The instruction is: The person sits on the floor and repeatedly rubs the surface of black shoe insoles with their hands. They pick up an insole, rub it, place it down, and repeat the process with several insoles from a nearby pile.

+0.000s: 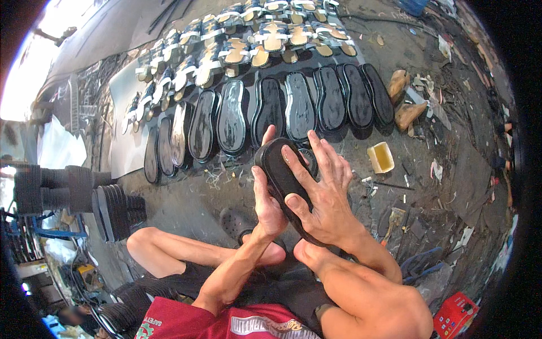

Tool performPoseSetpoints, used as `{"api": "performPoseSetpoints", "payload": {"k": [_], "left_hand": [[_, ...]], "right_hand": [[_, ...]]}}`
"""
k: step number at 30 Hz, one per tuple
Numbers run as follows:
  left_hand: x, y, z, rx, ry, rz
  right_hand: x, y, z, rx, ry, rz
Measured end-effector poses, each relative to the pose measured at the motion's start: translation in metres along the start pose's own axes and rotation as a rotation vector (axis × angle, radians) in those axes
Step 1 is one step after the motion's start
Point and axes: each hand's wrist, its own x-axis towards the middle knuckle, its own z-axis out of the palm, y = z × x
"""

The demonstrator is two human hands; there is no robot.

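Above my crossed legs, a thick black shoe sole (289, 175) is held upright and tilted between my two hands. My left hand (268, 203) grips its left edge, thumb along the near side and a fingertip showing past the top. Across the sole's face lie the spread index finger and thumb of my right hand (324, 189); its other fingers stretch beyond the right edge. A small round dark thing shows behind the sole, mostly hidden. Just ahead stands a row of black soles (268, 110), several with a wet-looking shine.
Behind the soles lie rows of sandal uppers with tan insoles (272, 37). Right are a tub of yellowish liquid (383, 158), a brush (393, 222), wooden shoe lasts (410, 114) and a red box (454, 316). Stacked black soles (116, 209) stand left; a dark clog (234, 223) lies near my foot.
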Motion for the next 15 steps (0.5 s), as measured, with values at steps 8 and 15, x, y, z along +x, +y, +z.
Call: {"api": "performPoseSetpoints", "payload": {"k": [8, 15], "left_hand": [[0.001, 0.007, -0.003, 0.215, 0.068, -0.050], [0.005, 0.014, -0.003, 0.222, 0.024, -0.137]], "right_hand": [[0.005, 0.001, 0.001, 0.034, -0.022, 0.004], [0.009, 0.010, 0.005, 0.003, -0.043, -0.017]]}}
